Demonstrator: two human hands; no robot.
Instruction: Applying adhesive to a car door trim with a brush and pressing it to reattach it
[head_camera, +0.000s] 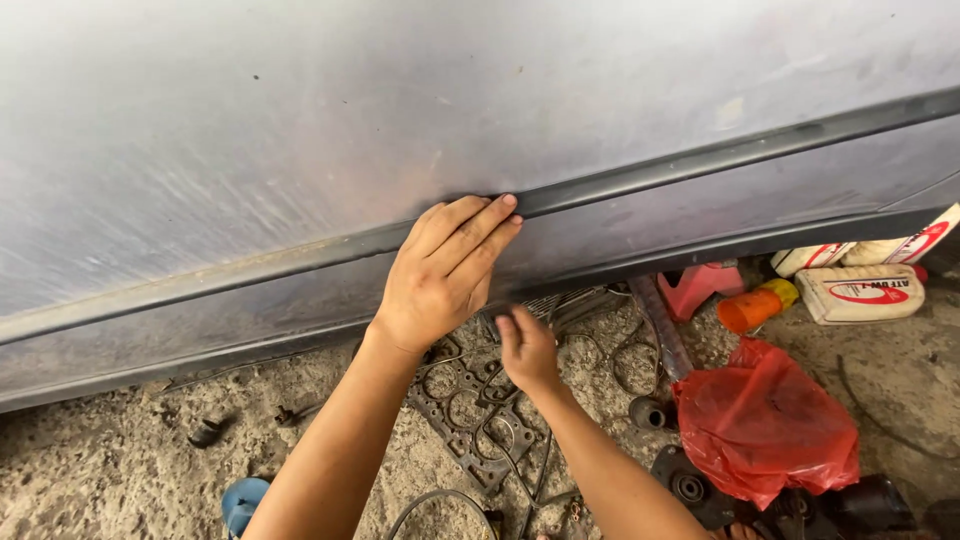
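Note:
A grey car body panel fills the upper view, and a dark trim strip runs across it, sloping up to the right. My left hand lies flat on this strip, fingers together and fingertips over its upper edge. My right hand is lower, just under the panel's bottom edge, with its fingers curled upward. Whether it holds something small is hidden. Under both hands a metal gasket with round holes lies on the sandy ground.
A red plastic bag lies at the right, with dark round metal parts beside it. Behind it are an orange and yellow container, a pink plastic piece and white jugs. Loose wires and a blue object lie on the ground.

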